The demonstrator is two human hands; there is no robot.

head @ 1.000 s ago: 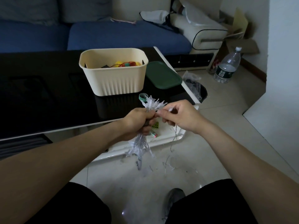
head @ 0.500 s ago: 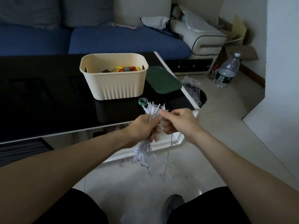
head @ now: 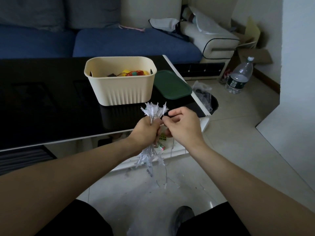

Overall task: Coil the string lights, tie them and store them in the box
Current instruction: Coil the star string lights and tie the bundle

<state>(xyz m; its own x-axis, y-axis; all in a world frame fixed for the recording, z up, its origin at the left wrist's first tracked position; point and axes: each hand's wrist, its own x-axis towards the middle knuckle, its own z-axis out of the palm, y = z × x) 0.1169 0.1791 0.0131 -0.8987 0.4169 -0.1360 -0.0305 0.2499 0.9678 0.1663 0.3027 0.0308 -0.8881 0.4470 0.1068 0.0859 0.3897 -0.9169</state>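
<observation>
Your left hand (head: 148, 132) grips the bundled white star-shaped string lights (head: 154, 111); your right hand (head: 183, 127) pinches a loose strand. Slacken, and the coil may unravel.

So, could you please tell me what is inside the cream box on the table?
Over the near wall of the cream box, yellow pieces, a red tangle with a green bit and something dark show. That wall covers the floor of the box and anything lower.
</observation>
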